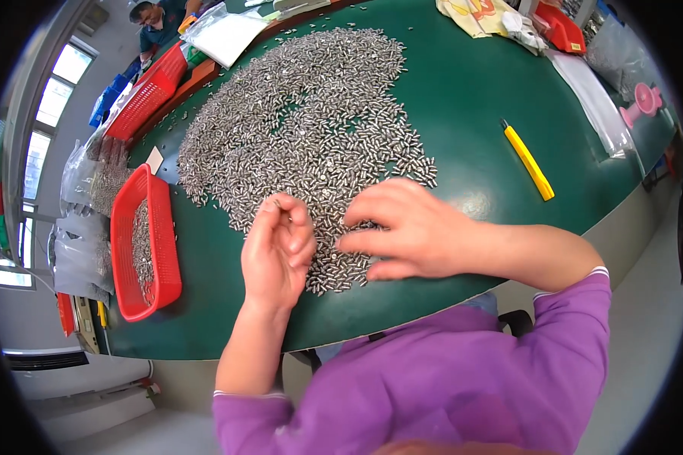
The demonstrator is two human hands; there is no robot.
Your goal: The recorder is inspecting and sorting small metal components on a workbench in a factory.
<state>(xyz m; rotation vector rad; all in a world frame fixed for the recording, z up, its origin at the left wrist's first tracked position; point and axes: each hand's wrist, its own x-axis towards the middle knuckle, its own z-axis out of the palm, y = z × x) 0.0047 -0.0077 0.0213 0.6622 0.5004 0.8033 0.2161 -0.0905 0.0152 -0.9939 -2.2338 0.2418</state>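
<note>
A wide heap of small silvery metal pins (303, 136) spreads across the green table. My left hand (279, 246) is held at the heap's near edge, palm turned up and fingers curled in toward the thumb. Whatever lies inside those fingers is too small to make out. Over the near part of the pins, my right hand (410, 231) reaches in from the right with its fingers apart and bent downward. Its fingertips are at the pins, and no piece shows between them.
To the left stands a red plastic basket (173, 258) with similar pins inside. Clear plastic bags (82, 254) lie beyond it. A yellow utility knife (529, 163) rests on the right of the green table (478, 106). Another person (159, 23) is at the far left, behind a red crate (148, 91).
</note>
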